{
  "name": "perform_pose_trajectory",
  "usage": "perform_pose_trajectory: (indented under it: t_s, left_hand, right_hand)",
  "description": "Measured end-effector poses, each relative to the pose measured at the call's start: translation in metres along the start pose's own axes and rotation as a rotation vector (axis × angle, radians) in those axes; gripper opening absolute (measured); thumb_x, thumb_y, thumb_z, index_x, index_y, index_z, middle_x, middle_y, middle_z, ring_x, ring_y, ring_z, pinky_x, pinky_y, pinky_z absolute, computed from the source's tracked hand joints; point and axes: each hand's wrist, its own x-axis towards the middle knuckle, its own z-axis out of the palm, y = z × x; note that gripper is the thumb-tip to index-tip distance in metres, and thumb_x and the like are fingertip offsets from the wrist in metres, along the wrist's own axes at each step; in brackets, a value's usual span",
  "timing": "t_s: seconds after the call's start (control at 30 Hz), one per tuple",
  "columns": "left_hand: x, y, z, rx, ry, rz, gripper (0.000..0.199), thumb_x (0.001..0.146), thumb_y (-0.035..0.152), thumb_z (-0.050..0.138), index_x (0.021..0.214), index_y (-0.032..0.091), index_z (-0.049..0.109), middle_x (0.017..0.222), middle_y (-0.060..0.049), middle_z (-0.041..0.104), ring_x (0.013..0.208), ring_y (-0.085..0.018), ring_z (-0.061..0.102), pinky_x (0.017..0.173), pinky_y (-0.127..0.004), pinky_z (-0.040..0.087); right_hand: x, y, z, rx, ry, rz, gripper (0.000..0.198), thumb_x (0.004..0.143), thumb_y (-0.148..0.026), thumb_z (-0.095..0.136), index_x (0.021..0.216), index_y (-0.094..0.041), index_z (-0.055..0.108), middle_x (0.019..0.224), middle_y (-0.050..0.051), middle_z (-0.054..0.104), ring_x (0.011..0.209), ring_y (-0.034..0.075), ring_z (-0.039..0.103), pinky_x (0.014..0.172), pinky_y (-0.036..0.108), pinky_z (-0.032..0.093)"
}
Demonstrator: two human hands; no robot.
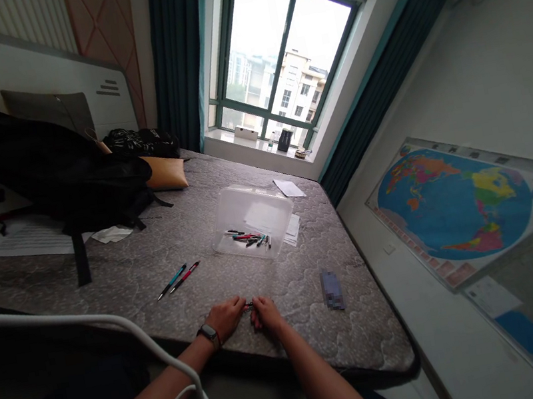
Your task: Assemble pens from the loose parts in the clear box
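Note:
Near the front edge of the mattress my left hand [227, 318], with a watch on its wrist, and my right hand [265, 314] meet, both closed in a pinch. Between their fingertips shows a slim dark pen part [249, 305], mostly hidden by the fingers. Two pens, a blue-and-black one [172, 282] and a red-and-black one [185, 276], lie side by side beyond my left hand. Farther back stands a clear plastic box [277, 221] holding several loose pen parts [251, 237] in red, blue, black and white.
White papers [289, 188] lie behind and beside the box. Right of my hands is a blurred bluish object [332, 290]. A black backpack [58, 158] and a tan pouch [166, 173] sit at the back left. A white curved tube [114, 321] crosses the lower left foreground.

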Motion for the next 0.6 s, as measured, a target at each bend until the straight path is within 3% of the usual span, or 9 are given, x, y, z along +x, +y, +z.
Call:
perform_pose_trajectory:
  t_s: [0.23, 0.43, 0.6]
  left_hand:
    - [0.0009, -0.0004, -0.0022, -0.027, -0.041, -0.038, 0.044, 0.100, 0.038, 0.022, 0.099, 0.020, 0.062, 0.091, -0.011, 0.069, 0.087, -0.020, 0.065, 0.078, -0.033, 0.046]
    - [-0.0003, -0.0025, 0.0016, -0.076, -0.075, -0.064, 0.038, 0.098, 0.041, 0.030, 0.125, 0.025, 0.052, 0.104, -0.010, 0.070, 0.091, -0.021, 0.066, 0.077, -0.031, 0.047]
    - [-0.0005, 0.0000, -0.0029, -0.036, -0.044, -0.006, 0.036, 0.099, 0.035, 0.026, 0.111, 0.023, 0.058, 0.100, -0.009, 0.069, 0.091, -0.021, 0.065, 0.078, -0.031, 0.045]
  right_hand:
    - [-0.0022, -0.0007, -0.0003, 0.000, -0.001, -0.006, 0.033, 0.091, -0.048, 0.042, 0.076, -0.019, 0.047, 0.050, -0.004, 0.056, 0.033, 0.008, 0.046, 0.035, 0.018, 0.028]
    - [-0.0007, 0.0015, 0.0000, 0.014, 0.016, -0.013, 0.032, 0.090, -0.047, 0.042, 0.075, -0.020, 0.046, 0.050, -0.004, 0.055, 0.034, 0.009, 0.046, 0.035, 0.019, 0.028]
    - [0.0002, 0.0011, 0.0001, 0.030, 0.030, -0.008, 0.034, 0.089, -0.051, 0.043, 0.076, -0.019, 0.046, 0.048, -0.004, 0.055, 0.032, 0.009, 0.046, 0.034, 0.019, 0.028]
